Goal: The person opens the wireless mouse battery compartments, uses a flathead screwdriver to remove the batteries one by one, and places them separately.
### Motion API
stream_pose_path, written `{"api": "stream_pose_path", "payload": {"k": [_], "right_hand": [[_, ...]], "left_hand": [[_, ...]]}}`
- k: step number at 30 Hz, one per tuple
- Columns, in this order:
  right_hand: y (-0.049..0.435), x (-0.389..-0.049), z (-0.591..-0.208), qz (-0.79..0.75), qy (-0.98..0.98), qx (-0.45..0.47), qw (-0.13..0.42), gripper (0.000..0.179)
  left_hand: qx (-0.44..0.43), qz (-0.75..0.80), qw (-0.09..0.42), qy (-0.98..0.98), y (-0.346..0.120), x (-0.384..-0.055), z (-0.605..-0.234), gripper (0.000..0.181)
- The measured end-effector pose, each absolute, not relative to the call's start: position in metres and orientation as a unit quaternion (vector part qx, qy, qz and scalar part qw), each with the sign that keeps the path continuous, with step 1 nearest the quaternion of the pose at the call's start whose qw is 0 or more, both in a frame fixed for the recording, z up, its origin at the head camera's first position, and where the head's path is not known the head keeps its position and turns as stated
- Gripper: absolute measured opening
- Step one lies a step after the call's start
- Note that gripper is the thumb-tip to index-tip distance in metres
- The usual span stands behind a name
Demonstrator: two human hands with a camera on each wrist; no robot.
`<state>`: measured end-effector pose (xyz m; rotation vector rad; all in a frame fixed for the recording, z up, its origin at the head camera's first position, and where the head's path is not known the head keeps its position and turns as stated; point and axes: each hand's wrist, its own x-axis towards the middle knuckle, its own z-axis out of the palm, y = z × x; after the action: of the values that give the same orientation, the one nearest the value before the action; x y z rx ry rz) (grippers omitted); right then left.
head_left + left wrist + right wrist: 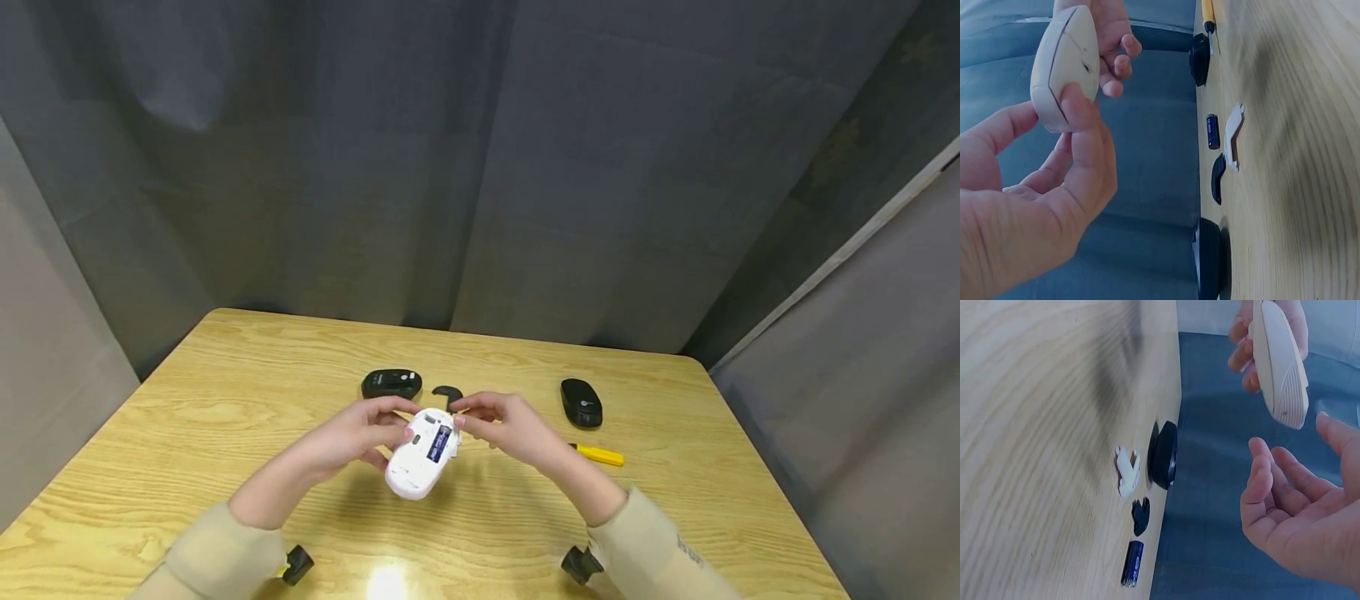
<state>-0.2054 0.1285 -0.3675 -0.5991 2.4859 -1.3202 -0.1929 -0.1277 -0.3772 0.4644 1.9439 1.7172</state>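
Observation:
My left hand [352, 435] grips a white computer mouse [412, 468] by its sides, above the table, with the underside turned up toward the head camera. Inside its uncovered compartment lies a dark blue battery [438, 444]. Close to the mouse's far right edge is my right hand [513, 427]; the right wrist view shows its fingers loosely bent, apart from the mouse and holding nothing. On the table beyond lie a white battery cover [1233, 134], a black battery cover [447, 393] and a second blue battery [1132, 564].
A black mouse [392, 383] lies upside down behind my left hand. Another black mouse [582, 403] sits at the right. Nearer me is a screwdriver with a yellow handle [600, 455]. Dark curtains [480, 167] hang behind the wooden table [247, 375].

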Motion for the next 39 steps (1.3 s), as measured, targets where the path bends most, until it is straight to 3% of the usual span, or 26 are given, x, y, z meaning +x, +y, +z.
{"api": "stream_pose_path", "payload": {"k": [10,28,34,39], "right_hand": [[0.125,-0.193,-0.372,-0.472,0.840,-0.207,0.170,0.039],[0.134,-0.180,-0.387,-0.471,0.837,-0.209,0.184,0.028],[0.135,-0.177,-0.387,-0.501,0.825,-0.197,0.171,0.029],[0.137,-0.175,-0.387,-0.539,0.811,-0.172,0.150,0.031]], "left_hand": [[0.187,0.616,0.285,0.710,-0.113,-0.189,-0.379,0.041],[0.211,0.594,0.318,0.708,-0.095,-0.182,-0.382,0.030],[0.200,0.595,0.302,0.717,-0.092,-0.182,-0.383,0.031],[0.187,0.595,0.248,0.741,-0.090,-0.180,-0.379,0.038]]}}
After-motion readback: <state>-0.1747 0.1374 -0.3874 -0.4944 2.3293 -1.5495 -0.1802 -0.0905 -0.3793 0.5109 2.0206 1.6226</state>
